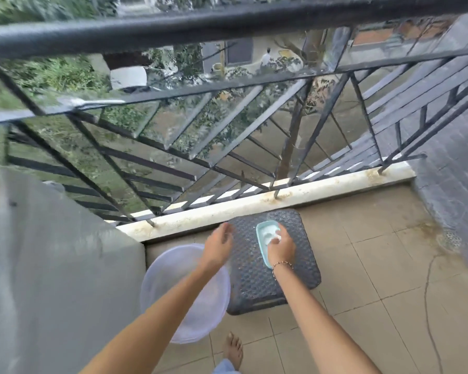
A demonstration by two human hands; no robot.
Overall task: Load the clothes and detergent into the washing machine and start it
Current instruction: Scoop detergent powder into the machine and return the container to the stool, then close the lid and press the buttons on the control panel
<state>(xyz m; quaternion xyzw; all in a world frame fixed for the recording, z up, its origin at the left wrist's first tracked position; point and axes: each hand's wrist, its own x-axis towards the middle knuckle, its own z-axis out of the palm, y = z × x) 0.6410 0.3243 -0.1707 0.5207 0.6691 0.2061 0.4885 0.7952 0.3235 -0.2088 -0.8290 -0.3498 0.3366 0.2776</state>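
- A black metal railing (227, 85) ran across the upper half of the frame, with trees and a yard blurred behind it.
- A pale stained ledge (254, 203) sat under the railing, above the beige tiled floor (376, 292).
- A large grey blurred surface (52, 265) filled the lower left; what it was could not be told.
- A translucent white basin (173, 268) stood on the floor, just left of a dark woven stool (295, 265) at lower centre.
- A bare foot (234, 349) showed at the bottom edge.
- The left hand (218, 245) hovered over the stool's left edge, fingers loose and spread, holding nothing; its forearm crossed above the basin.
- The right hand (281, 247), with a beaded bracelet (281, 264) at the wrist, reached down into the detergent tub (262, 238), fingers curled inward; whether they gripped anything could not be told.
- The tub rested on the stool's top, towards the far edge: a light blue, rounded oblong holding white powder (268, 234), its right side hidden by the hand.
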